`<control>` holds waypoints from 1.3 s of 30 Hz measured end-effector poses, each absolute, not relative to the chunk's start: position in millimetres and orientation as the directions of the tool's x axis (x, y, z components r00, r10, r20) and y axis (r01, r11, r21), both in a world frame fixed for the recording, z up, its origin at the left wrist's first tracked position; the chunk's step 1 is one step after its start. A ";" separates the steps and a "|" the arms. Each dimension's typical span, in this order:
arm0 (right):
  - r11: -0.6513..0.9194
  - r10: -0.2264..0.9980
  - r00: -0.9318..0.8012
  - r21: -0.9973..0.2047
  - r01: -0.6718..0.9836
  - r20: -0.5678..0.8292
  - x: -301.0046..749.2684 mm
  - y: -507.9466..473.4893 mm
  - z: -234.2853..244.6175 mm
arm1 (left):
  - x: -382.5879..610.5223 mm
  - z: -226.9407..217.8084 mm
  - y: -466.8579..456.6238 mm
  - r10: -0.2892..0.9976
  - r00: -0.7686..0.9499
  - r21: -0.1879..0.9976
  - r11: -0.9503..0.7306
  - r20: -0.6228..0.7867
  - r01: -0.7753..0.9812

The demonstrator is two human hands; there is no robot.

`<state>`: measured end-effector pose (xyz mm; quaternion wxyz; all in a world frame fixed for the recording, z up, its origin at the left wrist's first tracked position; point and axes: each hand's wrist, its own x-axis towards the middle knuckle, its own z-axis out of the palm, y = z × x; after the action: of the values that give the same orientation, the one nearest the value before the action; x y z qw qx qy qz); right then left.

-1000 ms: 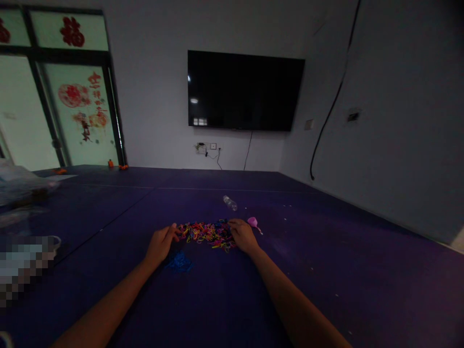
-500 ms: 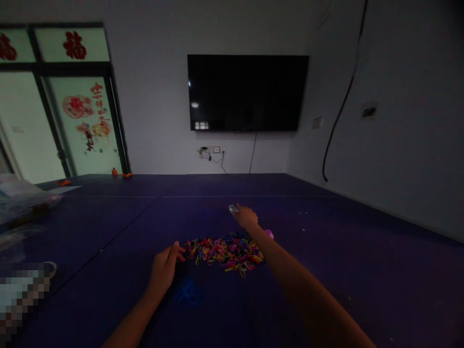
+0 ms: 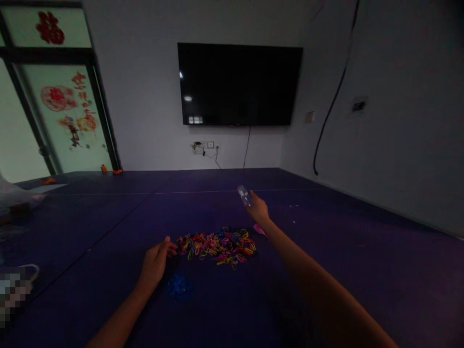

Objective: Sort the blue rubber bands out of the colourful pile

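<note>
A heap of small coloured rubber bands [image 3: 217, 244] lies on the dark purple table [image 3: 326, 270] in front of me. My right hand [image 3: 259, 210] reaches past the heap and is closed around a small clear bottle [image 3: 244, 195], lifted off the table. My left hand [image 3: 155, 263] rests on the table at the left end of the heap, fingers loosely curled, with its fingertips at the nearest bands. A little pile of blue bands [image 3: 179, 286] sits just beside my left hand. A pink object [image 3: 260, 229] lies partly hidden behind my right wrist.
A black screen [image 3: 239, 84] hangs on the far wall above a socket with cables [image 3: 203, 146]. Glass doors with red paper cuttings [image 3: 65, 108] stand at the left. Clear plastic bags [image 3: 14, 200] lie at the table's left edge. Small orange items [image 3: 108, 170] sit at the far edge.
My right hand left the heap, reached forward to the clear bottle and now holds it raised off the table. My left hand has stayed at the left end of the heap.
</note>
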<state>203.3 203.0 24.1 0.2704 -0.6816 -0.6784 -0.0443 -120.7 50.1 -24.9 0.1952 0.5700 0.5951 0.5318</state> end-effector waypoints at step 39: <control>0.653 0.757 -0.522 -0.443 0.614 0.393 193.1 65.5 -1.6 | -125.7 -24.3 69.2 0.948 -0.156 0.792 -0.135 0.279 0.595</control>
<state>193.1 65.5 -1.6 0.2850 -0.3972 -0.8633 0.1252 -125.7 69.2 -24.3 0.2037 0.6168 0.6253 0.4325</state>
